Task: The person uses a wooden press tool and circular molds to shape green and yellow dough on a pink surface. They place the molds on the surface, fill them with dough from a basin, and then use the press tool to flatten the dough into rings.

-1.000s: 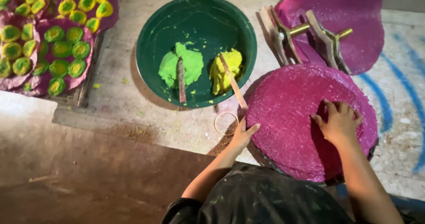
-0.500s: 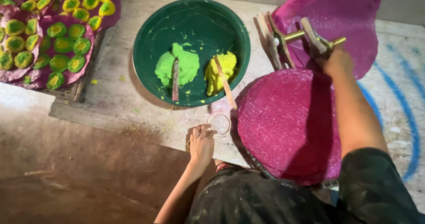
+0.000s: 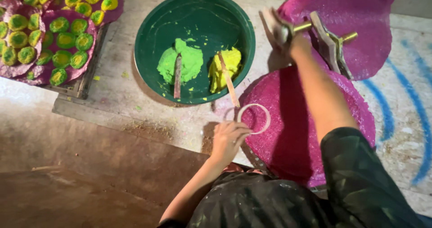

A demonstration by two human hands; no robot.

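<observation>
Lighting: dim, warm, from above. Soft shadows beneath green basin (image 3: 198, 25) and beside fingers of left hand (image 3: 227, 140). Motion blur on right hand (image 3: 283, 32) and wooden press (image 3: 330, 45) beyond its fingers. Mild glare on pink disc (image 3: 346, 115). Lower-left ground dark, soft.

Rough concrete floor (image 3: 135, 79) — blue paint streaks (image 3: 418, 120) (right side) — dim brown foreground.

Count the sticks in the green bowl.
2. One stick lies on the green paste; the other stick leans over the bowl rim by the yellow paste. None seems hidden.
</observation>
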